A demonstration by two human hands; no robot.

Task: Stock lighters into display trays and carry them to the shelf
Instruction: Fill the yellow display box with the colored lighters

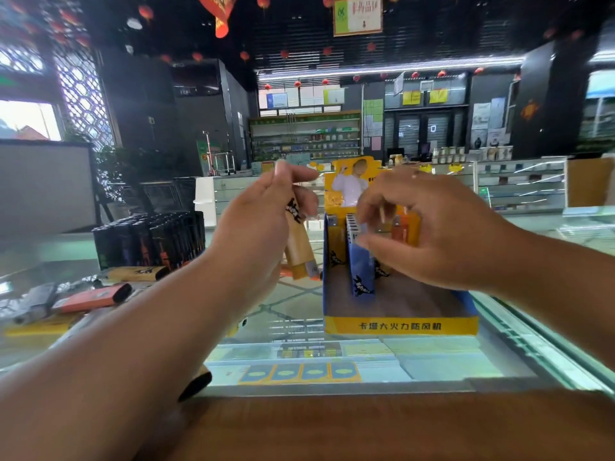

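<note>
A blue and yellow cardboard display tray stands on the glass counter, right of centre. Several lighters stand upright in its back rows, among them a blue lighter nearest the front. My right hand hovers over those rows with its fingers curled around the lighter tops; whether it grips one I cannot tell. My left hand is left of the tray and holds a yellow lighter tilted, its metal head pointing down.
A black tray full of dark lighters stands at the left. Loose lighters lie near it, one yellow, one orange, one grey. A wooden edge borders the glass counter in front.
</note>
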